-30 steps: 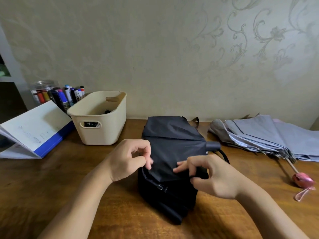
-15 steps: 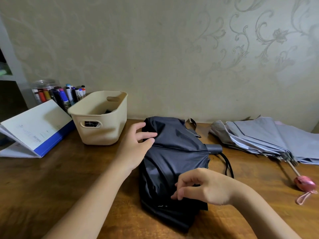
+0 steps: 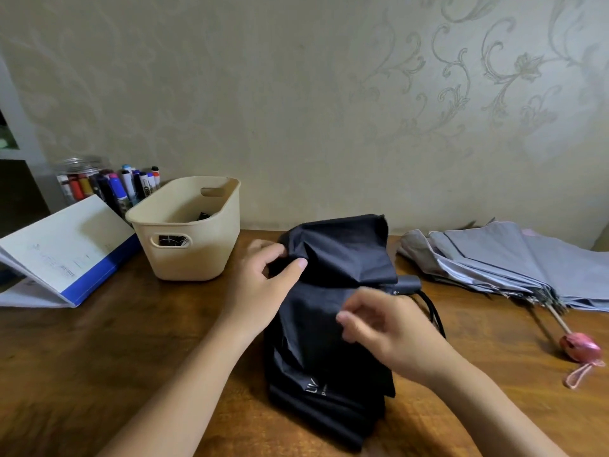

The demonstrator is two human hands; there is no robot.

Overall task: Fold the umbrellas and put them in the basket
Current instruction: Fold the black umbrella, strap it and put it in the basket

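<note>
A black collapsed umbrella (image 3: 333, 311) lies on the wooden table in front of me, its fabric loosely layered and its handle and wrist cord sticking out to the right. My left hand (image 3: 267, 285) pinches a fold of the black fabric near its far left edge. Over the middle of the umbrella my right hand (image 3: 389, 328) hovers, blurred, fingers curled; whether it grips fabric is unclear. A beige plastic basket (image 3: 194, 255) stands at the back left with a dark item inside. A grey umbrella (image 3: 514, 262) with a pink handle (image 3: 580, 347) lies unfolded at the right.
An open binder with a blue spine (image 3: 62, 258) rests at the left edge. Behind it a clear jar of markers (image 3: 108, 186) stands against the patterned wall. Bare wooden tabletop (image 3: 115, 351) shows in front of the basket.
My left hand went from its fingers lying over the far part of the black umbrella to pinching a fold there. My right hand rose from the near fabric toward the middle.
</note>
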